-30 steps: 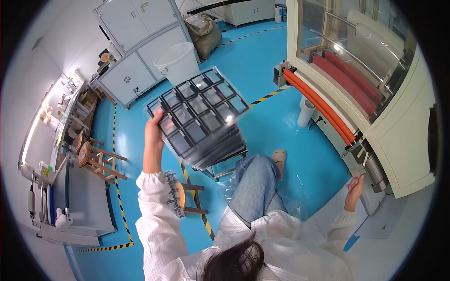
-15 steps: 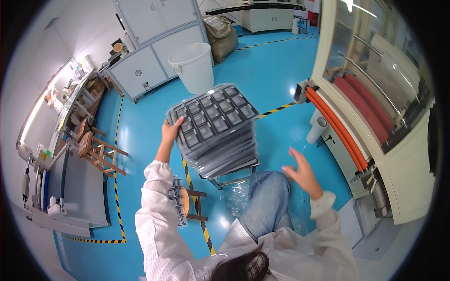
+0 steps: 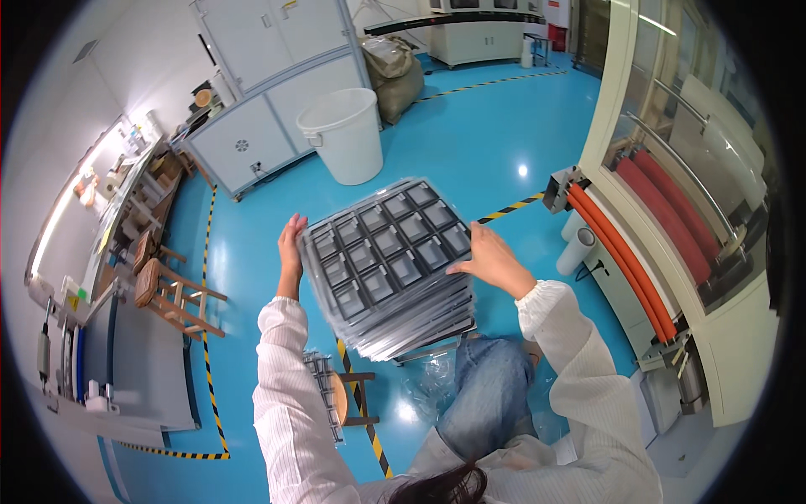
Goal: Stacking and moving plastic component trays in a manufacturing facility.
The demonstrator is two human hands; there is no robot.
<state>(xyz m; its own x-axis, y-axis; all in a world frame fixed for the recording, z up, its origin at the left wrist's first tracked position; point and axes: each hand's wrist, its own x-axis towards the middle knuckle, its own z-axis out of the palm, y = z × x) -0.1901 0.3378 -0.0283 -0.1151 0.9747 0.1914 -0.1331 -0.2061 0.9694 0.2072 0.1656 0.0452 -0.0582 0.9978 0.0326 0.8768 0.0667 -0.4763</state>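
Observation:
In front of me stands a tall stack of plastic trays [image 3: 407, 323], with clear film showing at its edges. The top tray [image 3: 379, 245] is black-ribbed with a grid of square pockets. My left hand [image 3: 290, 248] is upright at the stack's left edge, its fingers stretched out along the side and holding nothing that I can see. At the right edge of the top tray, my right hand [image 3: 497, 259] closes on the rim with the thumb above; its other fingertips are partly hidden. The stack rests on a low metal-framed stool [image 3: 424, 349], mostly covered by it.
A white bin [image 3: 340, 139] stands beyond the stack. To the right is a machine with orange rollers [image 3: 623, 262]. A round wooden stool [image 3: 338, 395] with another tray [image 3: 321, 391] sits at lower left. Clear plastic scraps [image 3: 428, 382] lie near my knee.
My right hand has come in from the right and taken the tray's right edge. My left thumb has left the tray's top, and that hand now lies along the left side.

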